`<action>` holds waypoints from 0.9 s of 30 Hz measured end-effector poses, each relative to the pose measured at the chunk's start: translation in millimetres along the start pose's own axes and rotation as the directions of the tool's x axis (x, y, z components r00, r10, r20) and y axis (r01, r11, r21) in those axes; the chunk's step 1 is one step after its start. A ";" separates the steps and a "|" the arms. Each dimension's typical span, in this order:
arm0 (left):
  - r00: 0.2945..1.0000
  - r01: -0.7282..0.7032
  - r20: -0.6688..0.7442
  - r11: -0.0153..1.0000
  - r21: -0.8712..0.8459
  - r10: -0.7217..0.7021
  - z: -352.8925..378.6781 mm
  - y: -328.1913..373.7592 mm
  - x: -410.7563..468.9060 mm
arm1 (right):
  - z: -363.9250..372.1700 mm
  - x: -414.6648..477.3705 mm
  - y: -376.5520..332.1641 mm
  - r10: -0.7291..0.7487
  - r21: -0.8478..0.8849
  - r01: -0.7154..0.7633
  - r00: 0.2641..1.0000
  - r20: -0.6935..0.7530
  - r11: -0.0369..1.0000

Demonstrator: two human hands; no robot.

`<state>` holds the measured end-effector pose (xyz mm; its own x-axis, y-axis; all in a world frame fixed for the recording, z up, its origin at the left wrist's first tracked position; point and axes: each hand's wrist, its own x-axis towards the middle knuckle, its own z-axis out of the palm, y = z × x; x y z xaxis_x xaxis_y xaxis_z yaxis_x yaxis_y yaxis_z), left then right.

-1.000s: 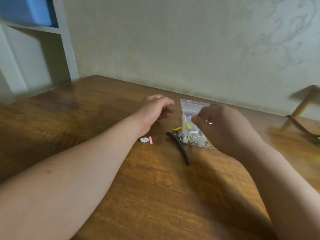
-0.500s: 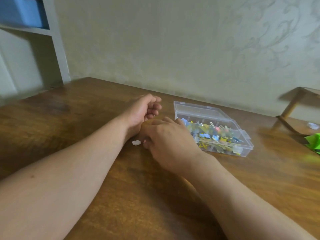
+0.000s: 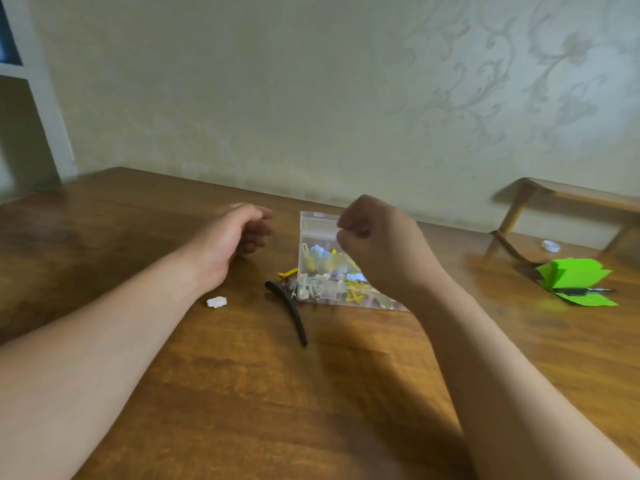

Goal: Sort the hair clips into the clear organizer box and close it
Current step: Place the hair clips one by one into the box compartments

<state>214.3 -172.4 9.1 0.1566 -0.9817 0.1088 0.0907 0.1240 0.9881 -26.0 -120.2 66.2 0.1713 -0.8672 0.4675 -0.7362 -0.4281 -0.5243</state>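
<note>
The clear organizer box stands open on the wooden table, holding several yellow, blue and white hair clips. My right hand hovers over the box with fingertips pinched together; the small pink clip is no longer on the table and is hidden in those fingers. My left hand rests on the table left of the box, loosely curled and holding nothing. A white clip lies by my left wrist. A long black clip and a yellow clip lie against the box's left front corner.
Folded green paper with a dark pen-like thing on it lies at the right. Behind it stands a wooden stand with a small white object beneath. A white shelf unit rises at the far left. The wall runs behind the table.
My right hand went from the box to the spot beside the white clip, then rose back over the box. The pink clip has left the table. My left hand stayed put.
</note>
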 end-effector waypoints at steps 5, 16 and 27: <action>0.999 -0.022 0.027 0.999 0.047 0.020 -4.2 -1.8 -0.7 | -23.7 5.9 32.6 0.108 -0.026 -0.108 0.994 -0.022 0.994; 0.998 -0.035 0.048 0.995 0.095 0.030 -2.8 3.5 -5.3 | 7.2 -1.7 19.4 0.042 -0.101 -0.029 0.991 0.130 0.994; 1.000 -0.009 0.019 0.996 0.093 0.007 -6.4 3.5 -4.9 | 24.1 -8.3 -7.2 -0.040 -0.176 0.054 0.996 0.085 0.983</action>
<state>220.1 -166.2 11.4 0.1380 -0.9834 0.1179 -0.0031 0.1186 0.9929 -6.3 -116.1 48.9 0.2557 -0.8681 0.4254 -0.8296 -0.4230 -0.3646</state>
